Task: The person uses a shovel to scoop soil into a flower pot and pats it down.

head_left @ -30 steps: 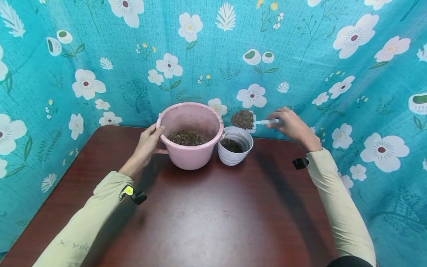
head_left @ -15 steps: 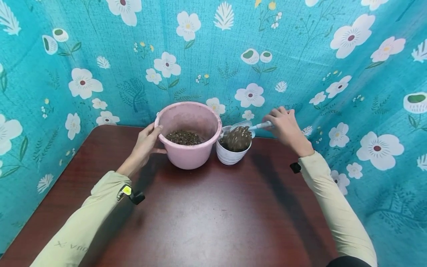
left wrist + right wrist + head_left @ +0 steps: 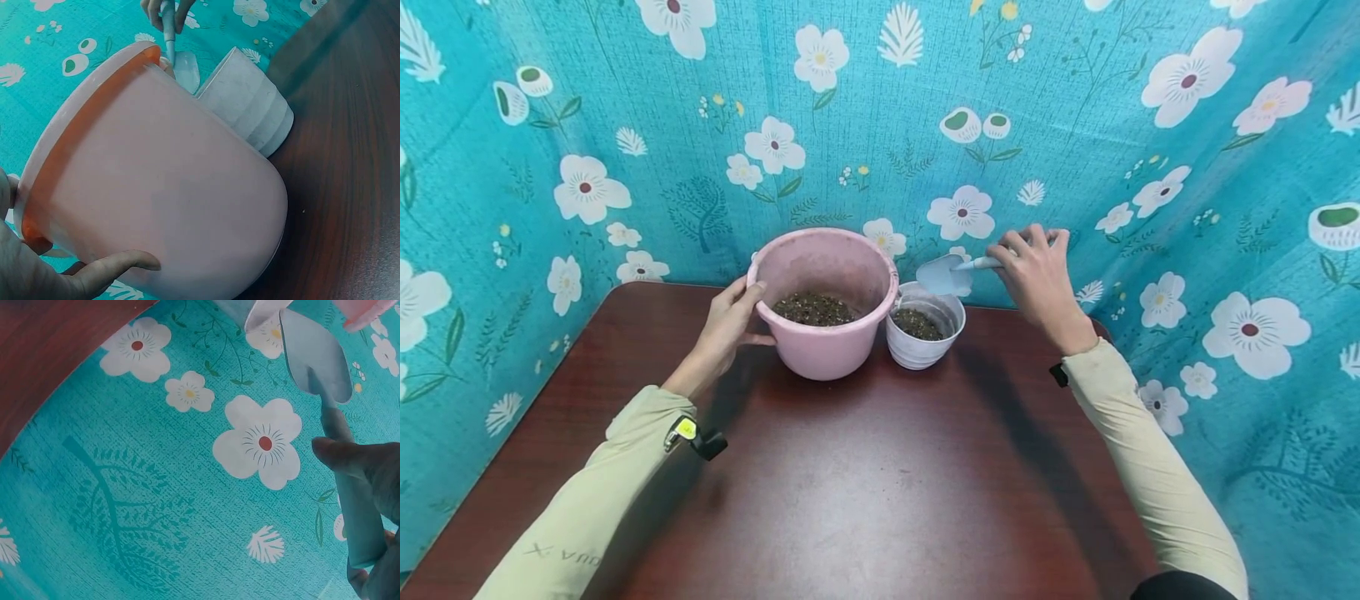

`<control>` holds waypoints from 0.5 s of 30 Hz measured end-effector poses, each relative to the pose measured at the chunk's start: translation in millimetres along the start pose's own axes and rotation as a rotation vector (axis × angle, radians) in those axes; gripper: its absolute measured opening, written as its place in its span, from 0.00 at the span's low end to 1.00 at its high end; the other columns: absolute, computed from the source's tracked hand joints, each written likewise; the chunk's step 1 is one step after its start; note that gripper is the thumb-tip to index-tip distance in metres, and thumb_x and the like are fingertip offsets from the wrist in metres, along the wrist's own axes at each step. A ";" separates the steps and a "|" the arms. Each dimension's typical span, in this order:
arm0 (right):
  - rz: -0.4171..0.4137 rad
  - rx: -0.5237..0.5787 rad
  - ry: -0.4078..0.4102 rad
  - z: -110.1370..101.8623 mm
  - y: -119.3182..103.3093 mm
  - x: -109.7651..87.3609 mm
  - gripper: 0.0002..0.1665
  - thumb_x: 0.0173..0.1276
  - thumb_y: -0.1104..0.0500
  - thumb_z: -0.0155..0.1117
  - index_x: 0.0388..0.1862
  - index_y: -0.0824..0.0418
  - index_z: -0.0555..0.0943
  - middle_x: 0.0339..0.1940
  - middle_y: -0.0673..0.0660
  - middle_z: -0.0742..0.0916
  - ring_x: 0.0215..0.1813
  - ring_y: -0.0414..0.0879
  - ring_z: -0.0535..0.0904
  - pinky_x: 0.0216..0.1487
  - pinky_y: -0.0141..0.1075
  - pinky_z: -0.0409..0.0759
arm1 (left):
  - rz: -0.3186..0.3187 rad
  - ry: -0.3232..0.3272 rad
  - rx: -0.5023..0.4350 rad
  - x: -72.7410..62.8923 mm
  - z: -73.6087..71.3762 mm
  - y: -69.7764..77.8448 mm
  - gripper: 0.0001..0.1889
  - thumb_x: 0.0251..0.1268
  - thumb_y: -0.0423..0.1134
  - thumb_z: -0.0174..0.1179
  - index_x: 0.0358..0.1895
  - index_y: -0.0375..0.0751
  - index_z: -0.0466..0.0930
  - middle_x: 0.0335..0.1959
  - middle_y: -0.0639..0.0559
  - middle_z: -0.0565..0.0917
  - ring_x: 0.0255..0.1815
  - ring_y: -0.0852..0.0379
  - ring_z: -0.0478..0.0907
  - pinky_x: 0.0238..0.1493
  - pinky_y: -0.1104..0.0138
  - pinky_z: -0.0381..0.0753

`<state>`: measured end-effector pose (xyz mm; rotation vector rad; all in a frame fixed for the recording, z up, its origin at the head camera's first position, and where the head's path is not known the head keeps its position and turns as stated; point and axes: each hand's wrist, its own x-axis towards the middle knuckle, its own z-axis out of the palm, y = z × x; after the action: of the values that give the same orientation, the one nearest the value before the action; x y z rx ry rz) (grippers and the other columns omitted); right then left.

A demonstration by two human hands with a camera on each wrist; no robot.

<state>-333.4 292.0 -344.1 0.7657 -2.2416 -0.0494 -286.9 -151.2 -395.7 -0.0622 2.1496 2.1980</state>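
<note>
A pink bucket (image 3: 827,350) with dark soil (image 3: 815,309) in its bottom stands near the back of the table. My left hand (image 3: 724,327) grips its left rim; in the left wrist view a finger lies along the bucket's outer wall (image 3: 181,162). Right beside the bucket is a white ribbed pot (image 3: 917,354) holding soil (image 3: 917,324). Above the pot's back rim, my right hand (image 3: 1036,279) holds a light blue trowel (image 3: 946,275) by its handle. The trowel's blade (image 3: 315,356) shows no heap of soil in the right wrist view.
The dark red-brown wooden table (image 3: 880,483) extends toward me. A turquoise flowered curtain (image 3: 850,108) hangs right behind the bucket and pot and along both sides. The sleeves carry wrist cameras.
The trowel, heaped with soil a second ago, moved left over the pot and tipped; its soil fell into the pot. The blade has risen bare. My left hand kept its hold on the bucket.
</note>
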 end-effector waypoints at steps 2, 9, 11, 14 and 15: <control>0.007 -0.015 0.010 -1.1 -1.6 1.1 0.08 0.69 0.66 0.73 0.46 0.64 0.87 0.44 0.65 0.84 0.49 0.65 0.73 0.50 0.70 0.69 | 0.003 0.000 0.003 -0.5 -0.1 0.1 0.33 0.82 0.47 0.49 0.84 0.41 0.57 0.77 0.30 0.63 0.58 0.49 0.75 0.41 0.51 0.94; 0.050 -0.008 0.096 -1.8 -11.3 12.4 0.10 0.71 0.61 0.72 0.47 0.64 0.88 0.43 0.64 0.84 0.45 0.64 0.72 0.45 0.64 0.69 | -0.003 -0.002 0.017 -0.7 -1.1 -1.1 0.33 0.82 0.47 0.49 0.84 0.41 0.57 0.76 0.29 0.63 0.54 0.54 0.76 0.40 0.52 0.94; 0.065 -0.014 0.138 -1.2 -17.2 20.8 0.11 0.72 0.58 0.71 0.49 0.63 0.88 0.43 0.64 0.84 0.44 0.64 0.72 0.42 0.61 0.69 | -0.003 -0.001 0.013 -0.8 -1.0 -1.2 0.33 0.82 0.47 0.48 0.84 0.41 0.56 0.76 0.29 0.63 0.58 0.47 0.75 0.40 0.52 0.94; 0.080 -0.016 0.192 -2.6 -27.6 37.4 0.12 0.73 0.57 0.71 0.49 0.63 0.88 0.44 0.64 0.84 0.44 0.63 0.72 0.40 0.59 0.68 | -0.003 -0.006 0.015 -0.8 -0.8 -0.5 0.33 0.82 0.47 0.48 0.84 0.41 0.55 0.77 0.30 0.62 0.66 0.39 0.71 0.41 0.51 0.94; 0.080 -0.011 0.201 -3.2 -31.4 43.9 0.12 0.72 0.57 0.72 0.49 0.63 0.88 0.44 0.63 0.85 0.44 0.63 0.73 0.40 0.58 0.68 | -0.004 -0.007 0.013 -0.8 -0.8 -0.4 0.33 0.82 0.47 0.48 0.84 0.41 0.55 0.77 0.30 0.62 0.68 0.37 0.69 0.41 0.51 0.94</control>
<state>-338.8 243.2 -321.4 0.6455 -2.0767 0.0518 -286.1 -152.0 -396.1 -0.0588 2.1577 2.1790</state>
